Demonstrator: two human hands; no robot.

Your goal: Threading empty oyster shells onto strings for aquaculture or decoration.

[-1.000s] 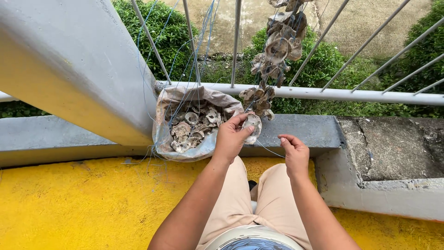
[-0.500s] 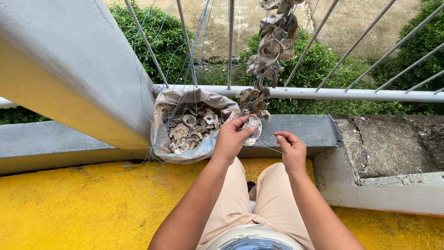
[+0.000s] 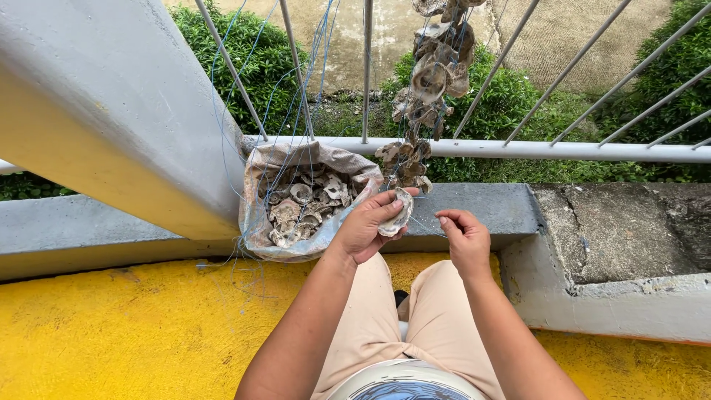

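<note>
The sack of shells is set on the ledge, under the rail. To the sack's right, a shell string is hung; a single shell is held just beside it.

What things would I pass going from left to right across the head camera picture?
Grey slanted beam → sack of shells → left hand holding an oyster shell → right hand pinching a thin line → cracked concrete ledge.
</note>
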